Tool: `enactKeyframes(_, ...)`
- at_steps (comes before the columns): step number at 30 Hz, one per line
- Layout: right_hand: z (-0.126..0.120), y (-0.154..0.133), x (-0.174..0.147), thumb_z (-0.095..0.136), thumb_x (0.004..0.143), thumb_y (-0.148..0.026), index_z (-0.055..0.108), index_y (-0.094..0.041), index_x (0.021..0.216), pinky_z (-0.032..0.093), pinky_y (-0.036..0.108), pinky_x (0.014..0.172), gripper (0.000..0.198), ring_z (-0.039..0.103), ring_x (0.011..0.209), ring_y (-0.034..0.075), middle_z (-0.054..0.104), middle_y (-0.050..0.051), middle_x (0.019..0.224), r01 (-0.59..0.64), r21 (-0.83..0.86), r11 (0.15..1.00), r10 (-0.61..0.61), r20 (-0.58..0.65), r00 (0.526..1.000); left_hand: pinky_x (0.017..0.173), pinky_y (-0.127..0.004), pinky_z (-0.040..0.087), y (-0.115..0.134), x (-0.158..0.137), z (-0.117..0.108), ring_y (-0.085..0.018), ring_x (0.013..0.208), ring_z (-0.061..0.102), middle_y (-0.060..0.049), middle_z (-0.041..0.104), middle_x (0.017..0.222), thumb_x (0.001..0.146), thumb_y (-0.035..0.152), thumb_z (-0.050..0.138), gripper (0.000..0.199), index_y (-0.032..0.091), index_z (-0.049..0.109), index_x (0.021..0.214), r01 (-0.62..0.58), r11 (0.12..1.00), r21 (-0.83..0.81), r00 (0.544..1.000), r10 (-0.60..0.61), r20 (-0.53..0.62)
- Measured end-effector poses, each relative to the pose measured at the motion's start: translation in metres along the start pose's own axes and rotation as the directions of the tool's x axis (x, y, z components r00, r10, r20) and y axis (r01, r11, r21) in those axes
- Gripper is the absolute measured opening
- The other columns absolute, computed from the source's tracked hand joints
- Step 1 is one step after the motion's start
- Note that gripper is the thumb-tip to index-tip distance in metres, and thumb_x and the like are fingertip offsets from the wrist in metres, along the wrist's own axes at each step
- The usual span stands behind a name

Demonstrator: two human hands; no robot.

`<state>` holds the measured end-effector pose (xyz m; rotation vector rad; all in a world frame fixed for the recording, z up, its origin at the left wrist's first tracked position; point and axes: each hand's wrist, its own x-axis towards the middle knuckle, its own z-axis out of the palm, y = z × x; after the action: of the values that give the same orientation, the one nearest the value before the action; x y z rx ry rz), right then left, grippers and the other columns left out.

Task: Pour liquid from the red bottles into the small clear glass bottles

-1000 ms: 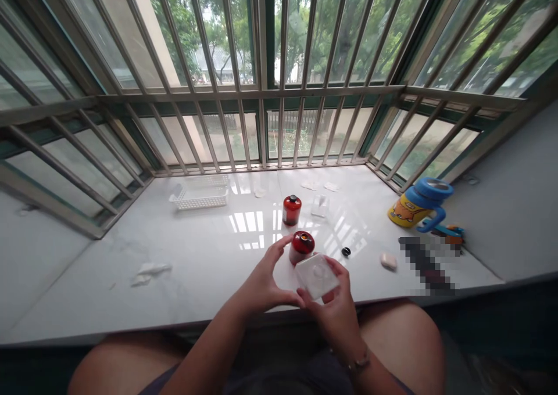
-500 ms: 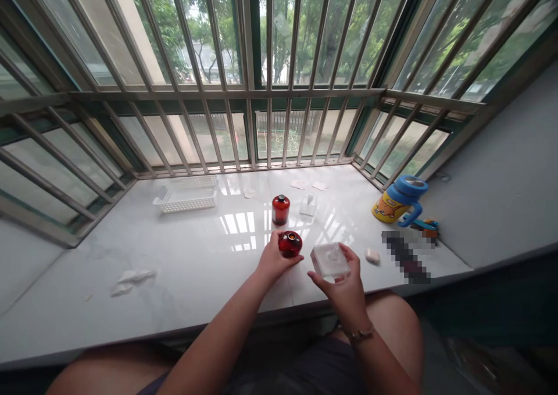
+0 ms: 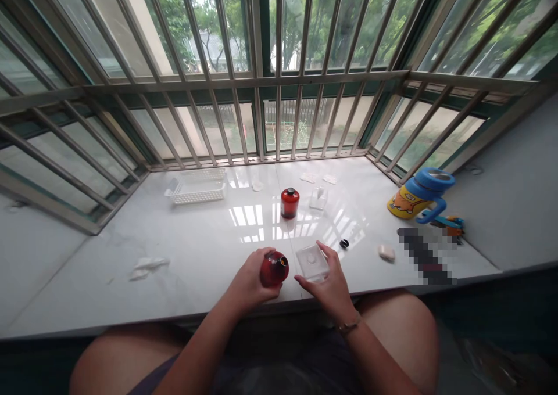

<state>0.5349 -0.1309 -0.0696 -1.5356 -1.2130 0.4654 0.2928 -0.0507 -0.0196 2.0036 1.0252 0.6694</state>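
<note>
My left hand (image 3: 255,276) is wrapped round a red glass bottle (image 3: 274,270); its uncapped mouth tilts to the right. In my right hand (image 3: 329,276) is a clear square container (image 3: 313,262), held between thumb and fingers just right of the bottle. Its top carries a round mark or opening; I cannot tell which. A small black cap (image 3: 344,244) lies on the table beyond my right hand. Farther back stands a second red bottle (image 3: 290,203) with a dark top, beside another clear square container (image 3: 318,197).
On the white tabletop (image 3: 192,238) a white basket (image 3: 198,189) stands at the back left and a crumpled tissue (image 3: 148,267) lies at the left. To the right are a pale lump (image 3: 386,252) and a blue and yellow mug (image 3: 421,194). Window bars close off the back.
The held bottle has moved left and closer to me and now tilts right. The clear container has come left toward it. The black cap, hidden before, now shows. The camera view has shifted.
</note>
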Motion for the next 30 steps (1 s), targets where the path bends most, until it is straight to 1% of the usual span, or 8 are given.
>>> enactKeyframes(3, 0.004, -0.006, 0.001, 0.092, 0.077, -0.044, 0.048, -0.026, 0.155, 0.050, 0.054, 0.120, 0.092, 0.056, 0.141, 0.034, 0.054, 0.014, 0.149, 0.120, -0.093, 0.988, -0.116, 0.055, 0.992, 0.110, -0.050, 0.056, -0.002, -0.010, -0.007, -0.033, 0.126, 0.065, -0.011, 0.066, 0.137, 0.070, 0.020, 0.085, 0.077, 0.027, 0.056, 0.141, 0.008, 0.997, 0.080, 1.000, -0.008, 0.009)
enactKeyframes(7, 0.005, -0.010, 0.003, 0.087, 0.081, -0.032, 0.042, -0.028, 0.159, 0.050, 0.056, 0.120, 0.090, 0.052, 0.146, 0.036, 0.051, 0.015, 0.151, 0.240, -0.140, 0.961, -0.222, 0.131, 0.966, 0.108, -0.049, 0.057, 0.001, -0.018, -0.013, -0.033, 0.123, 0.066, -0.009, 0.069, 0.134, 0.071, 0.022, 0.086, 0.074, 0.028, 0.058, 0.139, 0.013, 0.995, 0.098, 0.999, -0.017, 0.033)
enactKeyframes(10, 0.005, -0.013, 0.005, 0.081, 0.081, -0.018, 0.038, -0.030, 0.161, 0.051, 0.056, 0.120, 0.092, 0.052, 0.146, 0.035, 0.049, 0.014, 0.152, 0.291, -0.148, 0.945, -0.263, 0.186, 0.947, 0.107, -0.050, 0.057, 0.003, -0.018, -0.015, -0.034, 0.122, 0.067, -0.009, 0.070, 0.133, 0.070, 0.030, 0.093, 0.077, 0.029, 0.060, 0.139, 0.018, 0.996, 0.091, 0.998, -0.024, 0.060)
enactKeyframes(14, 0.005, -0.017, 0.007, 0.073, 0.078, -0.007, 0.036, -0.031, 0.163, 0.052, 0.056, 0.120, 0.096, 0.051, 0.147, 0.035, 0.048, 0.014, 0.152, 0.361, -0.169, 0.917, -0.319, 0.233, 0.919, 0.108, -0.051, 0.057, 0.001, -0.017, -0.014, -0.036, 0.122, 0.067, -0.009, 0.071, 0.133, 0.060, 0.043, 0.103, 0.089, 0.029, 0.063, 0.138, 0.025, 0.997, 0.077, 0.997, -0.030, 0.068)
enactKeyframes(16, 0.006, -0.018, 0.008, 0.071, 0.078, -0.005, 0.036, -0.032, 0.164, 0.052, 0.056, 0.120, 0.096, 0.051, 0.147, 0.035, 0.049, 0.014, 0.153, 0.389, -0.185, 0.903, -0.339, 0.251, 0.907, 0.108, -0.051, 0.056, -0.001, -0.017, -0.013, -0.036, 0.123, 0.067, -0.009, 0.072, 0.133, 0.059, 0.044, 0.104, 0.091, 0.028, 0.063, 0.138, 0.022, 0.997, 0.077, 0.997, -0.028, 0.069)
enactKeyframes(19, 0.007, -0.018, 0.009, 0.068, 0.079, -0.003, 0.036, -0.032, 0.164, 0.052, 0.055, 0.121, 0.096, 0.052, 0.147, 0.034, 0.049, 0.013, 0.153, 0.415, -0.201, 0.887, -0.355, 0.277, 0.893, 0.108, -0.050, 0.056, -0.005, -0.018, -0.012, -0.035, 0.123, 0.067, -0.008, 0.072, 0.134, 0.062, 0.040, 0.102, 0.087, 0.029, 0.062, 0.139, 0.014, 0.997, 0.077, 0.998, -0.018, 0.055)
enactKeyframes(23, 0.008, -0.018, 0.011, 0.068, 0.082, -0.006, 0.034, -0.034, 0.165, 0.053, 0.056, 0.120, 0.095, 0.053, 0.146, 0.034, 0.050, 0.013, 0.154, 0.451, -0.225, 0.864, -0.382, 0.290, 0.877, 0.107, -0.048, 0.057, -0.007, -0.019, -0.012, -0.034, 0.122, 0.068, -0.007, 0.072, 0.133, 0.064, 0.037, 0.101, 0.083, 0.029, 0.063, 0.138, 0.012, 0.998, 0.064, 0.999, -0.015, 0.034)
enactKeyframes(30, 0.004, -0.023, 0.019, 0.068, 0.086, -0.008, 0.031, -0.037, 0.168, 0.053, 0.058, 0.120, 0.095, 0.054, 0.146, 0.035, 0.050, 0.012, 0.155, 0.513, -0.251, 0.821, -0.425, 0.332, 0.842, 0.105, -0.048, 0.058, -0.005, -0.017, -0.014, -0.035, 0.121, 0.068, -0.008, 0.072, 0.132, 0.066, 0.038, 0.099, 0.079, 0.029, 0.063, 0.136, 0.031, 0.999, 0.041, 0.999, -0.033, 0.044)
